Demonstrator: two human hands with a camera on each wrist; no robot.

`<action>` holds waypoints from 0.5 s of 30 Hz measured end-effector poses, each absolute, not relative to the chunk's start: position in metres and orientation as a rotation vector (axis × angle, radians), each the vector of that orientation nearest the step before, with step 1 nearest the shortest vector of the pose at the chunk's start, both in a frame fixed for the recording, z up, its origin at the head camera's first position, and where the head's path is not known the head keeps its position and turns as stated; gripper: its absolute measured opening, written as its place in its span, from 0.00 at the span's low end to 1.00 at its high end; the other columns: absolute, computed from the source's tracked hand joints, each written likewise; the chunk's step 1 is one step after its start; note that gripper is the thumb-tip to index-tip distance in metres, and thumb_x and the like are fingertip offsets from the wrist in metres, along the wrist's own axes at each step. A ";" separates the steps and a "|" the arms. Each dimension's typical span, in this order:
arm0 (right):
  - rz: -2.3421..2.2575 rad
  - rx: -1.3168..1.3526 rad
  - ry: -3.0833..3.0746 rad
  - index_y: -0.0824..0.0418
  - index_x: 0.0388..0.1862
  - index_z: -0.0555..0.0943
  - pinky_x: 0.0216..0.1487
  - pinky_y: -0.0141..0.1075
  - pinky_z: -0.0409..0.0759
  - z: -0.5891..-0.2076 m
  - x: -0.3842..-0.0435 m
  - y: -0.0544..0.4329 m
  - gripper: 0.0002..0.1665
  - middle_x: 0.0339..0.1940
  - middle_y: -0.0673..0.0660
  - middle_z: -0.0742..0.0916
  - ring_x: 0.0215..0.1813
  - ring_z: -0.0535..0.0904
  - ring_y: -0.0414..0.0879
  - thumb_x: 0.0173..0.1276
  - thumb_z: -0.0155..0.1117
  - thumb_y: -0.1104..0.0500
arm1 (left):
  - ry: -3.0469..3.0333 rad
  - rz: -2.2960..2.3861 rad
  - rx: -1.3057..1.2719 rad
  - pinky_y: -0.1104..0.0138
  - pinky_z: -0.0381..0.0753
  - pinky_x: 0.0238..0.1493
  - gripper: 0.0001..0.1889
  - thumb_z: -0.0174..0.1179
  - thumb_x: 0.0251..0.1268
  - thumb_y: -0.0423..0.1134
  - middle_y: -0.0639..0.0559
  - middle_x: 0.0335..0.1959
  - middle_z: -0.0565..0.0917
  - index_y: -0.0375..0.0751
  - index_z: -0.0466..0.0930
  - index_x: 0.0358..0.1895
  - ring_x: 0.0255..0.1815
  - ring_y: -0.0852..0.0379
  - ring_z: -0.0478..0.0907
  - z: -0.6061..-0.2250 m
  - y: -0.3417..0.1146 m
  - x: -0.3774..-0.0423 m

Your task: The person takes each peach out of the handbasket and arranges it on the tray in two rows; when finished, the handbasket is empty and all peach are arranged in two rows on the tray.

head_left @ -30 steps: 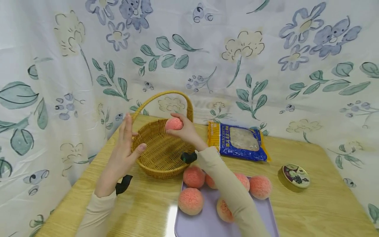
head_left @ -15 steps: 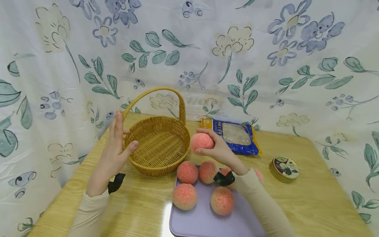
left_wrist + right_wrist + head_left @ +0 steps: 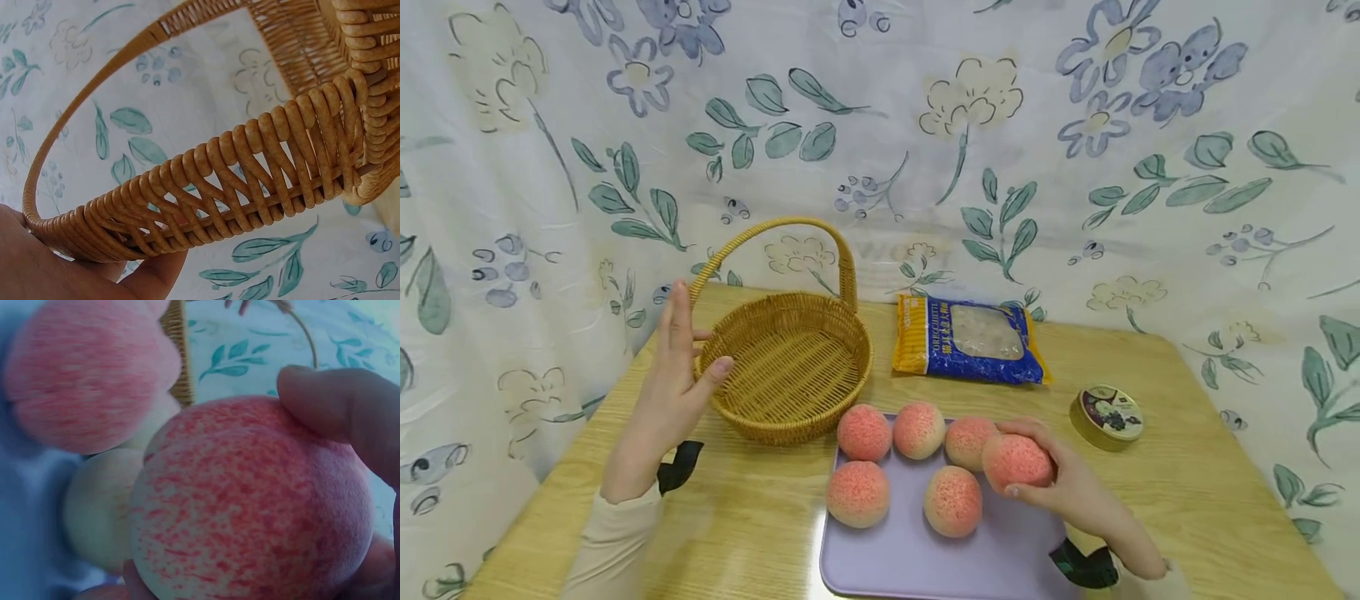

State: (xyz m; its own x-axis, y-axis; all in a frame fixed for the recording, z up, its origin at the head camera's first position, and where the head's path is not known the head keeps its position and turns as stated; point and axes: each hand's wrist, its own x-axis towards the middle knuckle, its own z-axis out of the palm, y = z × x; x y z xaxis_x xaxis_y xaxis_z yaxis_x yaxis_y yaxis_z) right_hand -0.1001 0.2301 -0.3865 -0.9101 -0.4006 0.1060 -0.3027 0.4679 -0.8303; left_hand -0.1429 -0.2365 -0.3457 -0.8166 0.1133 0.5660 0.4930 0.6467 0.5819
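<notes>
My right hand (image 3: 1060, 483) grips a pink-and-cream peach (image 3: 1018, 462), low over the right part of a lilac tray (image 3: 887, 567). In the right wrist view the thumb lies on the upper right side of this peach (image 3: 250, 506). Several more peaches (image 3: 952, 502) sit on the tray. The held one hides what lies right behind it. My left hand (image 3: 662, 387) is at the left side of a wicker basket (image 3: 786, 367), fingers straight up and thumb spread. In the left wrist view, the base of the basket's handle (image 3: 47, 134) meets this hand.
Behind the tray lies a blue-and-yellow bag of orecchiette pasta (image 3: 970, 340). A round gold tin (image 3: 1107, 417) with a fruit label stands to the right. A floral curtain (image 3: 880, 150) hangs along the back of the wooden table (image 3: 1210, 492).
My right hand has carried the peach from over the basket rightward and down to the right part of the tray. The left hand stays by the basket. The head view has shifted a little.
</notes>
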 end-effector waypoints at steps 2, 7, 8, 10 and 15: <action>-1.392 -0.621 2.605 0.55 0.67 0.70 0.48 0.30 0.79 -0.393 -0.090 0.234 0.38 0.68 0.65 0.73 0.56 0.73 0.26 0.58 0.74 0.57 | -2.372 -1.039 -0.475 0.39 0.68 0.53 0.44 0.50 0.74 0.44 0.50 0.80 0.31 0.47 0.25 0.78 0.57 0.32 0.69 -0.345 -0.238 -0.143; -1.361 -0.633 2.621 0.49 0.66 0.72 0.51 0.30 0.77 -0.412 -0.082 0.228 0.38 0.66 0.57 0.76 0.59 0.73 0.29 0.56 0.76 0.52 | -2.343 -1.024 -0.504 0.40 0.68 0.53 0.44 0.50 0.74 0.42 0.53 0.80 0.31 0.45 0.26 0.78 0.56 0.31 0.69 -0.345 -0.238 -0.144; -1.346 -0.656 2.652 0.49 0.65 0.73 0.52 0.30 0.77 -0.416 -0.081 0.226 0.38 0.64 0.55 0.77 0.59 0.72 0.29 0.55 0.76 0.52 | -2.340 -1.021 -0.512 0.40 0.68 0.53 0.44 0.50 0.74 0.41 0.53 0.80 0.31 0.44 0.26 0.78 0.56 0.31 0.69 -0.345 -0.238 -0.144; -1.298 -0.720 2.689 0.49 0.64 0.73 0.53 0.29 0.77 -0.424 -0.081 0.223 0.38 0.63 0.54 0.78 0.59 0.72 0.29 0.54 0.77 0.54 | -2.337 -1.022 -0.523 0.40 0.68 0.53 0.44 0.50 0.74 0.41 0.52 0.80 0.31 0.44 0.25 0.78 0.56 0.31 0.69 -0.346 -0.236 -0.144; -1.111 -0.890 2.830 0.51 0.64 0.73 0.59 0.32 0.75 -0.438 -0.079 0.210 0.42 0.63 0.50 0.78 0.63 0.73 0.36 0.49 0.79 0.58 | -2.330 -1.015 -0.531 0.42 0.68 0.52 0.43 0.49 0.75 0.43 0.52 0.80 0.31 0.44 0.26 0.78 0.55 0.33 0.69 -0.347 -0.235 -0.144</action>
